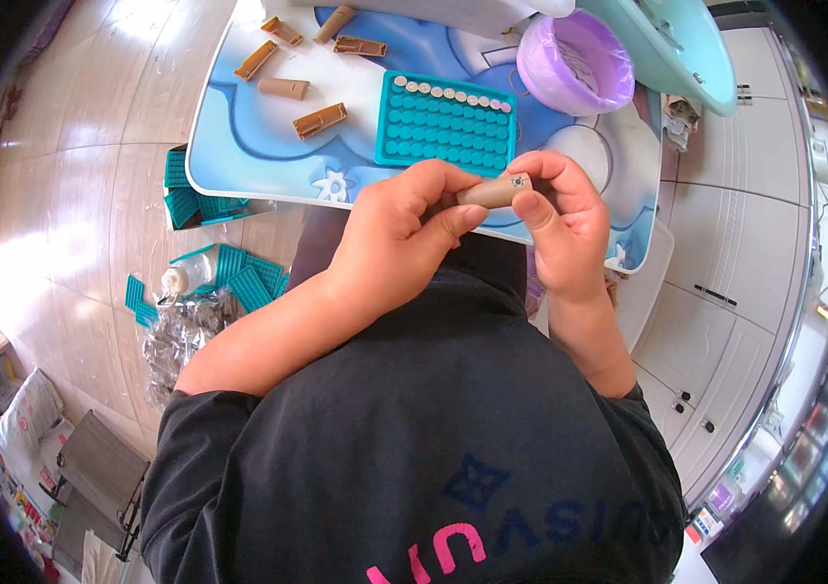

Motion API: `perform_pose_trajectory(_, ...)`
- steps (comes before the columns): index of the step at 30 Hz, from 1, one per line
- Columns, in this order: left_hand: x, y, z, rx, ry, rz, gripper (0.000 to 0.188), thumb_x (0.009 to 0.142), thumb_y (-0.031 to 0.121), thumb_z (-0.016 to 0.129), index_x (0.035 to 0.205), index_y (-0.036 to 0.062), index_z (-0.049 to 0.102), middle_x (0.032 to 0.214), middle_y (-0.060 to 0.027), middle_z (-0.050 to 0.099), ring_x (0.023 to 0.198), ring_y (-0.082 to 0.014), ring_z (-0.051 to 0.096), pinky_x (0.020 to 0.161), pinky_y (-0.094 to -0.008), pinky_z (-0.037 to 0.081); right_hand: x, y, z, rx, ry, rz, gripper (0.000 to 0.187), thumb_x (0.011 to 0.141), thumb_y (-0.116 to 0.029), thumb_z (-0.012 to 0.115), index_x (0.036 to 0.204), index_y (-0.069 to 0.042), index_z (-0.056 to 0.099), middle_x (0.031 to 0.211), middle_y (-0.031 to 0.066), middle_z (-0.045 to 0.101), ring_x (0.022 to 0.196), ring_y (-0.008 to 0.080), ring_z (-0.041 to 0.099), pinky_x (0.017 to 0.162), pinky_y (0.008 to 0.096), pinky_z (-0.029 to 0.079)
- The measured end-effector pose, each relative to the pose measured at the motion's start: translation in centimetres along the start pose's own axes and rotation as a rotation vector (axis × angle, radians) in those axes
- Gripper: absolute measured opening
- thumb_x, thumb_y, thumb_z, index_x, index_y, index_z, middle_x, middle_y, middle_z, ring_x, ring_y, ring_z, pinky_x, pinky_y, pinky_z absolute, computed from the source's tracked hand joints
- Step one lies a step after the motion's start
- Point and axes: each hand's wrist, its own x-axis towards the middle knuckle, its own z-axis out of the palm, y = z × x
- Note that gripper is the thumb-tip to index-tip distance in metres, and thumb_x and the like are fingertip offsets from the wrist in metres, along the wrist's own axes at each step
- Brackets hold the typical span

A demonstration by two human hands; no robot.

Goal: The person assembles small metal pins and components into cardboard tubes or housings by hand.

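A tan plastic tube-shaped casing [488, 194] is held level between my two hands at the table's front edge. My left hand [389, 229] closes on its left end with thumb and fingers. My right hand [574, 224] grips the other end between thumb and fingers, where a small round dark-and-silver piece [519, 182] shows. Just beyond my hands lies a teal tray [382, 136] with rows of round recesses. Small pale round pieces [448, 93] fill its far row. Several brown half-shell casings [320, 121] and a closed tan casing [282, 89] lie to the tray's left.
A purple bin with a plastic liner [570, 102] stands on the table's right, near a pale green basin [706, 58]. On the floor at left are a box of teal trays [180, 209], loose teal trays [253, 282], a clear bottle [180, 279] and crumpled plastic [180, 336].
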Motion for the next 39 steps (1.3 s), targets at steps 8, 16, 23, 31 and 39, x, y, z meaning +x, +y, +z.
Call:
perform_pose_trajectory(8, 1.1, -1.1, -0.3, -0.075, -0.112, 0.019, 0.023, 0.091, 0.013, 0.056, 0.112, 0.0031, 0.055, 0.090, -0.0041, 0.059, 0.073, -0.0072, 0.056, 0.061, -0.0220, 0.048, 0.4, 0.3, 0.3, -0.029, 0.055, 0.044, 0.023, 0.085, -0.018, 0.066, 0.099, 0.000, 0.059, 0.087, 0.0017, 0.058, 0.079, 0.0081, 0.052, 0.071, 0.0210, 0.042)
perform_pose_trajectory(16, 1.3, 0.1, -0.7, -0.411, -0.197, -0.188, 0.028, 0.095, 0.016, 0.049, 0.121, 0.0044, 0.053, 0.094, -0.0053, 0.058, 0.073, -0.0099, 0.058, 0.063, -0.0239, 0.051, 9.3, -4.3, -5.6, -0.934, 0.173, -0.306, 0.015, 0.081, -0.015, 0.064, 0.092, -0.004, 0.067, 0.087, 0.0106, 0.066, 0.075, 0.0203, 0.061, 0.069, 0.0295, 0.047)
perform_pose_trajectory(23, 1.6, -0.5, -0.9, -0.493, -0.162, -0.256, 0.032, 0.094, 0.022, 0.054, 0.120, 0.0040, 0.055, 0.094, -0.0040, 0.061, 0.078, -0.0121, 0.059, 0.070, -0.0259, 0.051, 17.4, -0.8, -7.6, -1.520, -0.099, 0.038, 0.025, 0.081, -0.014, 0.059, 0.102, -0.003, 0.065, 0.092, 0.0166, 0.066, 0.086, 0.0304, 0.063, 0.077, 0.0352, 0.048)
perform_pose_trajectory(31, 1.3, -0.5, -1.2, -0.473, -0.158, -0.221, 0.033, 0.090, 0.021, 0.060, 0.115, -0.0001, 0.057, 0.096, -0.0040, 0.063, 0.084, -0.0110, 0.060, 0.075, -0.0249, 0.050, 16.4, -2.0, -7.6, -1.330, -0.074, 0.058, 0.022, 0.081, -0.014, 0.059, 0.099, -0.002, 0.065, 0.090, 0.0121, 0.068, 0.079, 0.0226, 0.064, 0.073, 0.0331, 0.049)
perform_pose_trajectory(39, 1.3, -0.9, -1.0, -0.503, -0.155, -0.166, 0.029, 0.089, 0.017, 0.061, 0.111, 0.0004, 0.057, 0.097, -0.0060, 0.063, 0.087, -0.0139, 0.061, 0.081, -0.0273, 0.050, 8.7, -3.8, -5.2, -0.494, 0.268, -0.209, 0.012, 0.088, -0.012, 0.061, 0.090, -0.001, 0.063, 0.079, 0.0037, 0.066, 0.067, 0.0082, 0.060, 0.062, 0.0216, 0.049)
